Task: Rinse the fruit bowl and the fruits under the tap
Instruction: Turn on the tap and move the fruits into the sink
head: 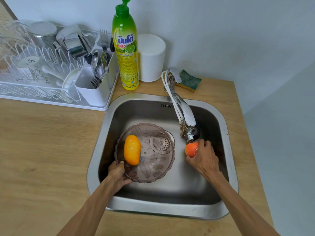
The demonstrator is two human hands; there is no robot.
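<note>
Nearest, two bare forearms reaching in over the front rim of a stainless steel sink (228,150) set into a wooden surface (42,150). Left hand (119,174) curled round the near-left edge of a translucent smoky fruit bowl (153,164), thumb over the rim, fingers beneath. Bowl inside the basin, tilted, patterned with leaves, the drain strainer visible through it. Yellow-orange mango (132,149) lying in the bowl's left half, just beyond the left thumb. Right hand (203,159) wrapped round an orange-red fruit (191,149), held directly below the tap nozzle (188,137), touching or nearly touching it; flow of water not discernible. Chrome tap (184,108) arching from the back rim over the basin, white hose along its side. Farther back on the surface: green-and-yellow sponge (189,80) beside the tap base, tall green-and-yellow dish soap bottle (126,51) with flip cap open, white cylindrical container (151,57) behind it. Far left, white dish rack (95,99) holding forks, spoons, steel cups and a glass.
</note>
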